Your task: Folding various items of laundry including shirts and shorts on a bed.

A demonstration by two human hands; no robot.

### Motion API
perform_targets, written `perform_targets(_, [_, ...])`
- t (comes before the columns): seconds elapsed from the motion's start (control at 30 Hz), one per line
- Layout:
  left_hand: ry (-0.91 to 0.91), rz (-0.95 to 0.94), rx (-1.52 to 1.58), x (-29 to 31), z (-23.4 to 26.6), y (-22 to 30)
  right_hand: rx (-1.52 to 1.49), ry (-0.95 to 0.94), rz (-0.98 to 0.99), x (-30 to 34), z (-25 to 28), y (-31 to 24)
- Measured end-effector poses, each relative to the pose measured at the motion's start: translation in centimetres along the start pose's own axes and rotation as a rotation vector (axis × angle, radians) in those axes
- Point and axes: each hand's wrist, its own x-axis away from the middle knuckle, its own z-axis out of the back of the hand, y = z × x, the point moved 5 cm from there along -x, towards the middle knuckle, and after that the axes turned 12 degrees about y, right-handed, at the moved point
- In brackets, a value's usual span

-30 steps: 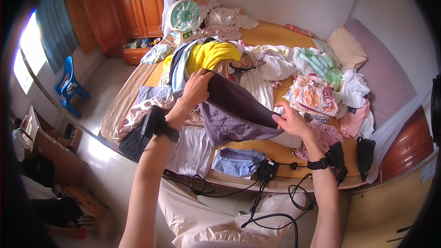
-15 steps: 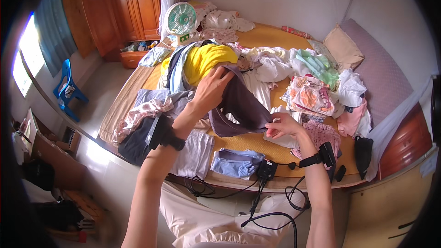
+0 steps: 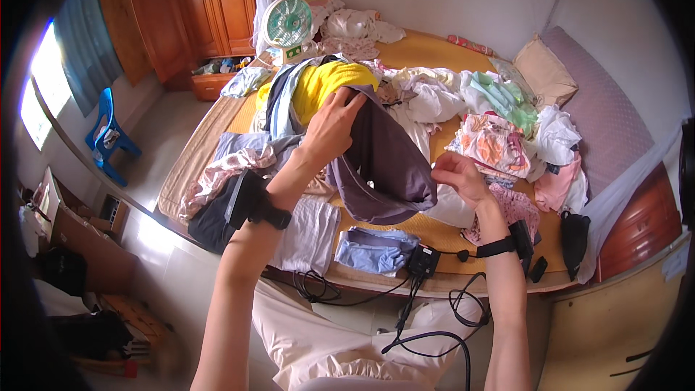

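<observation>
My left hand grips the upper edge of a dark purplish-grey garment, fingers closed on the cloth. The garment hangs in a loose, open fold over the bed, its exact kind unclear. At its right edge, my right hand pinches the cloth between thumb and fingers. Behind my left hand lies a heap with a bright yellow cloth and a pale blue one. Below the hanging garment sit a folded light blue garment and a folded pale grey-lilac one.
A green and white fan stands at the bed's far left. Piled clothes and a beige pillow lie to the right. Black cables with a small black box run along the bed's front edge. A blue chair stands left.
My right hand has risen a little and moved slightly right. The dark garment is spread wider and its lower part hangs farther right. My left hand keeps its grip, almost in place.
</observation>
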Motion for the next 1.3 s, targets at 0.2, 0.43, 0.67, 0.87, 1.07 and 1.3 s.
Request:
perform_targets(0.2, [0.047, 0.037, 0.036, -0.7, 0.8, 1.7, 0.482, -0.072, 0.074, -0.3, -1.0, 0.7])
perform_targets(0.43, [0.09, -0.076, 0.082, -2.0, 1.5, 4.7, 0.368, -0.025, 0.293, -1.3, -5.0, 0.6])
perform_targets(0.67, [0.062, -0.053, 0.107, -1.7, 1.8, 4.2, 0.297, -0.068, 0.288, -3.6, -7.2, 0.4])
perform_targets(0.87, [0.201, 0.153, 0.239, -1.8, 2.8, 1.9, 0.482, 0.038, 0.235, -1.9, -3.7, 4.8])
perform_targets(1.07, [0.105, 0.252, -0.06, 0.2, 1.9, -3.5, 0.89, 0.496, 0.225, -0.8, 3.9, 0.7])
perform_targets(1.3, [-0.128, 0.319, -0.056, 2.3, -0.5, -6.1, 0.375, 0.542, -0.173, -2.8, 7.1, 0.5])
